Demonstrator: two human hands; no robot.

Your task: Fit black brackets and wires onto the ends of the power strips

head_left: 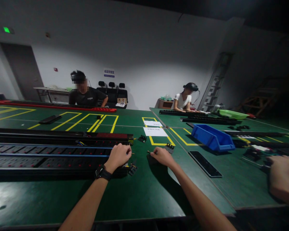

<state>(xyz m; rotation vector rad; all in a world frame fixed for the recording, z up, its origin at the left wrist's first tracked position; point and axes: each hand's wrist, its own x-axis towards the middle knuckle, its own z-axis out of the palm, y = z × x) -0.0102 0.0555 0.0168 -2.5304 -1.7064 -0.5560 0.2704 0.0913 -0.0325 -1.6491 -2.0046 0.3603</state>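
Observation:
My left hand (119,156), with a black watch (103,173) on the wrist, is closed at the right end of a long black power strip (50,163). A thin, light-coloured tip shows just past its fingers; I cannot make out what they hold. My right hand (163,156) is closed in a pinch over the green table, apart from the strip. A tiny, brass-coloured thing shows at its fingertips, too small to name. Loose wires and a small black end piece (133,169) are at the strip's end. Other black pieces (142,138) lie beyond and beside my right hand.
A phone (204,163) and a blue bin (213,137) are on the right side of the green table (159,199). White papers (155,131) lie ahead. Another person's hand (282,166) works at the right edge. Two more people sit across the table.

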